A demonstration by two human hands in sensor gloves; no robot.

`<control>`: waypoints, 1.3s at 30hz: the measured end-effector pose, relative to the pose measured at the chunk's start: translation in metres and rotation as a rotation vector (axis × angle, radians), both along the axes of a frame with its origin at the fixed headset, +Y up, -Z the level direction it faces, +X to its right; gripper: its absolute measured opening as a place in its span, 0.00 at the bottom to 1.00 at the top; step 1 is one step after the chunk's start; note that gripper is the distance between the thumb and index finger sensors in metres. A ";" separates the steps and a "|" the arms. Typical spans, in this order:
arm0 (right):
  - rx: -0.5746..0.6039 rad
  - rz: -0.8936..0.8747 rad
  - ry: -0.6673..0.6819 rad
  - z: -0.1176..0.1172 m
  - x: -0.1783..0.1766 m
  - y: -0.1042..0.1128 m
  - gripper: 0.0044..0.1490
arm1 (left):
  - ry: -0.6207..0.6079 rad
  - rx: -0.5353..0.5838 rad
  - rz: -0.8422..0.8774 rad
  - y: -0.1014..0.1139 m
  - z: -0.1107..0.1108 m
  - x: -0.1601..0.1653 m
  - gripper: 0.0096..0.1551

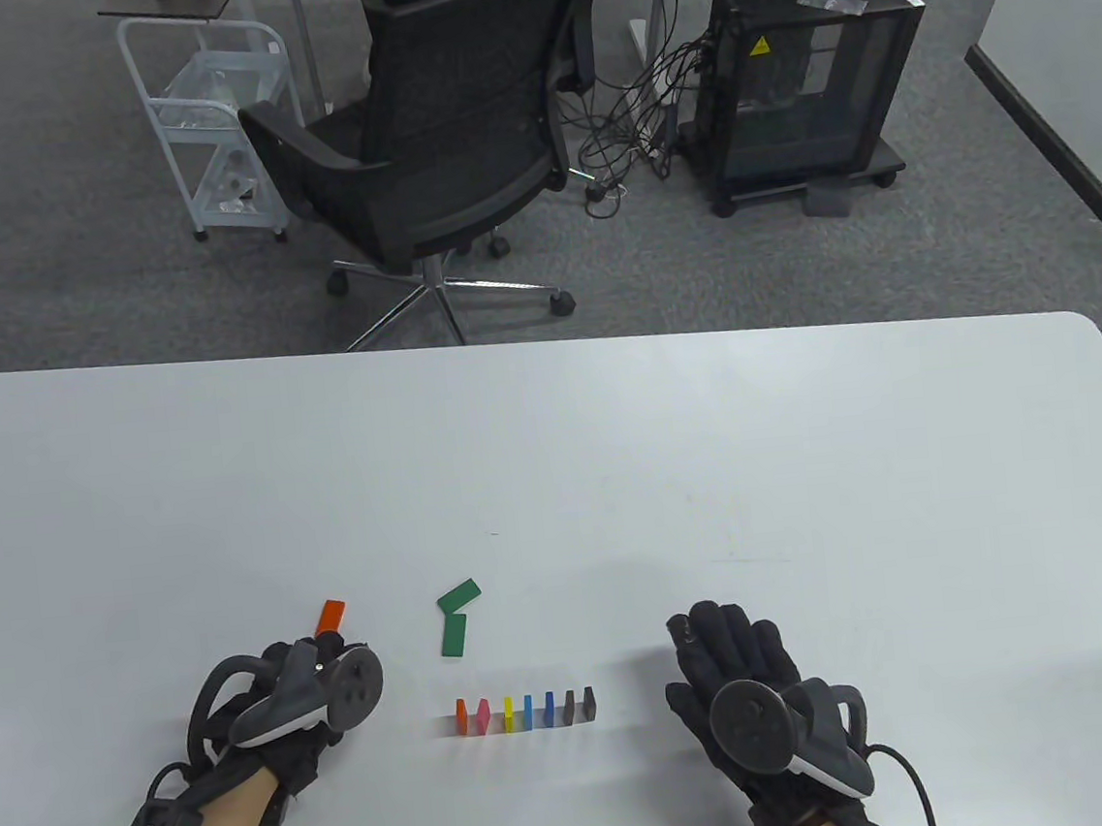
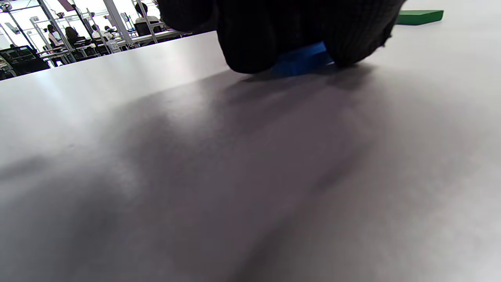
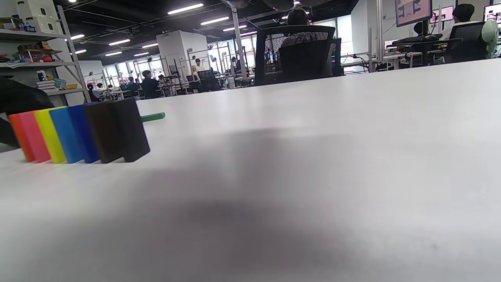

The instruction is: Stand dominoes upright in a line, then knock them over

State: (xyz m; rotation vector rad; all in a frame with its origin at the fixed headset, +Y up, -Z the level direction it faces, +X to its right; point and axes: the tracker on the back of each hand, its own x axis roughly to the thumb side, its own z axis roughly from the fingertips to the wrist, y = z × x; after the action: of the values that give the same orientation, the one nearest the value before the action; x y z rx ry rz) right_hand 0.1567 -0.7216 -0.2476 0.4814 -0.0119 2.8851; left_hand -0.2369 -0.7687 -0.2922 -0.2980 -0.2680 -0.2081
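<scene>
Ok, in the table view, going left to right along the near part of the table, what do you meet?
Left hand → orange domino lying flat → two green dominoes lying flat → standing row: orange, pink, yellow, blue, blue, black, black → right hand.

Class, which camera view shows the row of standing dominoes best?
The table view: the row of standing dominoes shows whole, all seven apart, orange to black, between the left hand and right hand. The right wrist view shows them side-on, overlapping. The left wrist view shows none of the row.
</scene>
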 end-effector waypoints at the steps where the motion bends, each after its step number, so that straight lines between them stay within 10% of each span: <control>1: 0.000 0.000 0.000 0.000 0.000 0.000 0.43 | 0.001 0.001 -0.003 0.000 0.000 0.000 0.27; 26: -0.011 0.002 0.001 0.000 -0.001 -0.001 0.43 | -0.043 0.018 -0.092 0.000 0.001 0.018 0.32; 39: -0.002 -0.008 -0.003 0.000 0.000 0.000 0.43 | -0.062 0.063 0.189 0.018 0.010 0.003 0.31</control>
State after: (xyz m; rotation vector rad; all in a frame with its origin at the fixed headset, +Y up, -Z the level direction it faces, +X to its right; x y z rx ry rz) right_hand 0.1571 -0.7213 -0.2479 0.4762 -0.0118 2.8779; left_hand -0.2341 -0.7503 -0.2827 -0.2026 -0.3482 -0.0394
